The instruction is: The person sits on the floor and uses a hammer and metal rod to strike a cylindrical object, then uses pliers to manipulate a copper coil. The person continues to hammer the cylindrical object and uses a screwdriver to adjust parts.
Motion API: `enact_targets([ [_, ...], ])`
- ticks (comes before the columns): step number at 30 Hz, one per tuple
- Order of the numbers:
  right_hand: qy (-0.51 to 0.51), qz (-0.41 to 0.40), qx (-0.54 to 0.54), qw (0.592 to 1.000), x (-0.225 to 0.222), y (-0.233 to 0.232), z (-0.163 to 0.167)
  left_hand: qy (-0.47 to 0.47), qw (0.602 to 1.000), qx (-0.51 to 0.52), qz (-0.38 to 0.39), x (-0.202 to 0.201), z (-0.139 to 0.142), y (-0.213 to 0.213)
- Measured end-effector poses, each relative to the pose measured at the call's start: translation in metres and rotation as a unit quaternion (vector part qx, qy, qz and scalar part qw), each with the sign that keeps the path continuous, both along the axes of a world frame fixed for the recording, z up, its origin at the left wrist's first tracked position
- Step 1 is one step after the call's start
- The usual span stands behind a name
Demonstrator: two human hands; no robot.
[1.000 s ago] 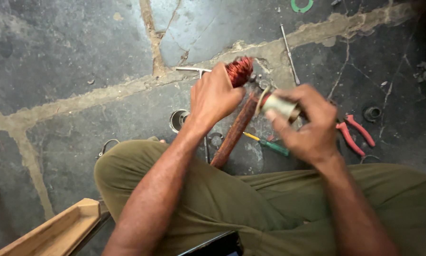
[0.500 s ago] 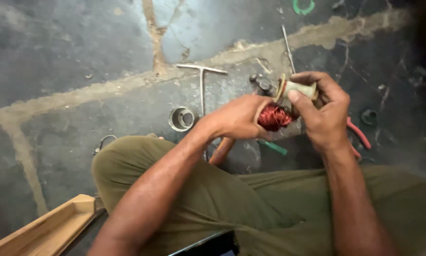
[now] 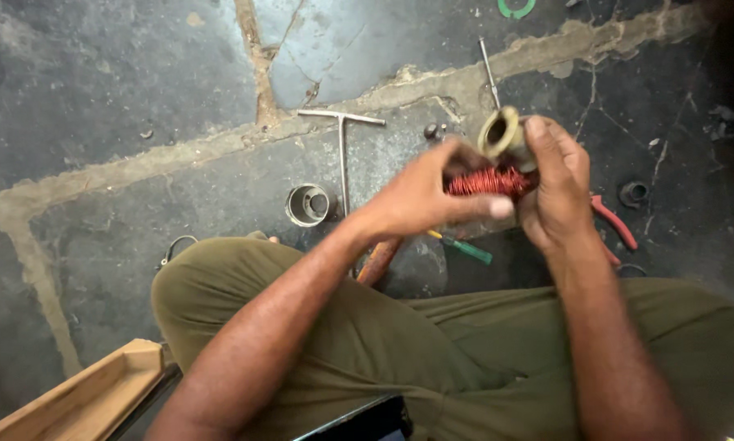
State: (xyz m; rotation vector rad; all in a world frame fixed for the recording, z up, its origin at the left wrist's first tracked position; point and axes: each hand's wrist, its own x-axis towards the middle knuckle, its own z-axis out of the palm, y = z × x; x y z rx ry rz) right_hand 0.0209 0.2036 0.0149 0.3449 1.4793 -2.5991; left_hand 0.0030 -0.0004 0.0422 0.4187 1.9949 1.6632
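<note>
Both my hands meet over the cracked grey floor, above my knees in olive trousers. My left hand [image 3: 420, 196] pinches a coil of reddish copper wire [image 3: 488, 181] from the left. My right hand [image 3: 556, 188] grips the same piece from the right; a pale metal sleeve [image 3: 501, 132] sticks up from the coil, its open end facing the camera. A reddish wooden handle [image 3: 378, 260] shows just below my left wrist, partly hidden.
On the floor lie a T-shaped metal wrench [image 3: 342, 147], a short metal ring [image 3: 309, 204], a thin rod [image 3: 488, 73], a green-handled screwdriver [image 3: 469, 247] and red-handled pliers [image 3: 613, 222]. A wooden tray [image 3: 89, 396] sits at the bottom left.
The coil and sleeve have turned in my hands: the sleeve's open end now faces up. My left hand slid from the long handle onto the coil.
</note>
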Motion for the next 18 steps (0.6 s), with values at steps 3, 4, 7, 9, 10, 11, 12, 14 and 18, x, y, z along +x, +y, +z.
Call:
enact_targets([
  [3,0.008,-0.018,-0.049,0.999,0.000,-0.002,-0.002,-0.161,0.967,0.114,0.163,-0.006,-0.005,0.000],
  [4,0.020,-0.003,-0.048,0.999,0.000,-0.005,-0.002,-0.166,0.959,0.146,0.175,-0.009,-0.007,-0.002],
  [7,0.048,0.041,-0.051,0.997,0.004,-0.014,-0.002,-0.179,0.937,0.216,0.209,-0.015,-0.014,-0.004],
  [9,0.057,0.071,-0.061,0.994,0.007,-0.020,-0.002,-0.188,0.927,0.227,0.233,-0.014,-0.018,-0.002],
  [10,0.045,0.067,-0.062,0.995,0.008,-0.020,-0.002,-0.186,0.926,0.226,0.237,-0.014,-0.019,0.000],
  [11,0.034,0.063,-0.063,0.995,0.008,-0.020,-0.001,-0.183,0.926,0.225,0.242,-0.014,-0.021,0.000],
  [12,0.021,0.060,-0.066,0.996,0.008,-0.019,-0.001,-0.181,0.925,0.223,0.248,-0.014,-0.021,0.000],
  [14,0.003,0.069,-0.106,0.992,0.007,-0.014,0.003,-0.117,0.944,0.191,0.243,-0.015,-0.023,-0.001],
  [18,-0.016,0.141,-0.137,0.980,0.005,-0.002,0.013,-0.104,0.955,0.124,0.249,-0.024,-0.021,-0.011],
])
